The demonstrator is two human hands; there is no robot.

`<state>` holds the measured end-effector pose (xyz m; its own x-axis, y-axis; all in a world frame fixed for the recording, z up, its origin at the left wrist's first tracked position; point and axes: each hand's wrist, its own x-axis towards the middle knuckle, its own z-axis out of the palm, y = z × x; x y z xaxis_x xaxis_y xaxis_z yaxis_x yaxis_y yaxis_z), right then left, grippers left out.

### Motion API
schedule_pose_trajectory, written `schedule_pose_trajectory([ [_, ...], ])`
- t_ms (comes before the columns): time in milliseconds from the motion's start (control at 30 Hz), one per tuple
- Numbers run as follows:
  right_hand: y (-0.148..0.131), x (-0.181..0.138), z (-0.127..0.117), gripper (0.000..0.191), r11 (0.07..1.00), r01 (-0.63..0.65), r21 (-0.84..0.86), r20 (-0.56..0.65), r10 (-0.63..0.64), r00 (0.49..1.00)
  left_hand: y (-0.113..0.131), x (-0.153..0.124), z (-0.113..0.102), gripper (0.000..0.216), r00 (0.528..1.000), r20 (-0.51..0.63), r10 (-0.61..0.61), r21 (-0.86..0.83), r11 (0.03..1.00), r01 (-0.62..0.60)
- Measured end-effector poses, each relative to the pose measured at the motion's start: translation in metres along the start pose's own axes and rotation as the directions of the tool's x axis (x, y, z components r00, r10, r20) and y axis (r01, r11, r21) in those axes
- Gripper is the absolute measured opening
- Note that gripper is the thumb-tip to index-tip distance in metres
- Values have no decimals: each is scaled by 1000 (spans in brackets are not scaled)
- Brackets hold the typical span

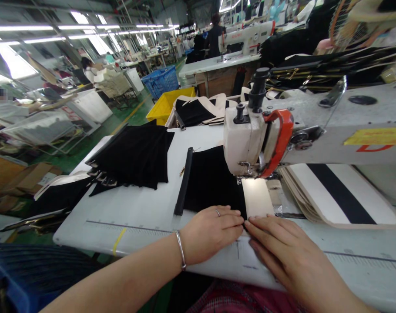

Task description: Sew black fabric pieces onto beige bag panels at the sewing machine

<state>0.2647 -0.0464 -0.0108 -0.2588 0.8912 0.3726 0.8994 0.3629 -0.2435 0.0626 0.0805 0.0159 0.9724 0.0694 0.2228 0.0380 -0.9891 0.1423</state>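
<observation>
My left hand (214, 230), with a ring and a silver bracelet, lies flat with its fingers stretched over the near edge of a black fabric piece (207, 182). A dark strip (184, 182) with a small gold-coloured pull runs along that fabric's left side. Beside it, my right hand (279, 243) rests with outstretched fingers at the near end of a cream panel (258, 198). The fingertips of both hands almost meet at the seam between black and cream. Just beyond them, the sewing machine's needle area (240, 178) sits over this seam, lit by a lamp.
A pile of black fabric pieces (135, 152) covers the table's left part. Right of the machine head (243, 139) are stacked cream panels with a black stripe (341, 191). Behind stand a yellow crate (168, 104) and a blue basket (162, 82). Other people work farther back.
</observation>
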Motion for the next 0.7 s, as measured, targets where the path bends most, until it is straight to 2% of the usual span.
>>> schedule_pose_trajectory([
  [600,33,44,1,38,997,-45,-69,68,50,996,-51,27,3,25,998,36,-47,40,998,46],
  [700,37,50,3,40,994,-53,-99,70,60,996,-59,32,4,23,996,25,-86,27,996,85],
])
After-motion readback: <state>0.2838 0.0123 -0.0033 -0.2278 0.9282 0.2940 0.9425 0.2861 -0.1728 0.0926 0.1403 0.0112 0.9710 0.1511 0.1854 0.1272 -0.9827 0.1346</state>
